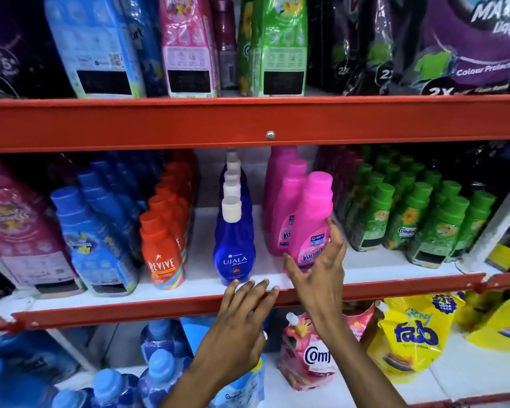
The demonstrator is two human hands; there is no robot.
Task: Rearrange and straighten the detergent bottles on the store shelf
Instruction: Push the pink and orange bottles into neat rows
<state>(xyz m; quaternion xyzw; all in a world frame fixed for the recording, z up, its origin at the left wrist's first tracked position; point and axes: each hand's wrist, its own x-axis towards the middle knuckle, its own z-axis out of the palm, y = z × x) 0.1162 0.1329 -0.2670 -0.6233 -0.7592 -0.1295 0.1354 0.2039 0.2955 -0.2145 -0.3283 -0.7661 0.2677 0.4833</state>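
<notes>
On the middle shelf [189,282] a row of dark blue Ujala bottles [234,251] with white caps runs front to back. To its right stands a row of pink Vanish bottles [309,231]. My right hand [321,266] is spread around the lower front of the first pink bottle, thumb on its left, fingers on its right; a firm grip cannot be made out. My left hand [245,313] hovers open, fingertips at the shelf's red front edge just below the front Ujala bottle.
Orange Revive bottles [162,251] and blue softener bottles [100,248] stand left; green Comfort bottles [409,219] right. Pouches fill the top shelf [248,125]. Below sit a pink Comfort pouch [309,354], yellow Fab pouches [409,334] and blue bottles [159,369].
</notes>
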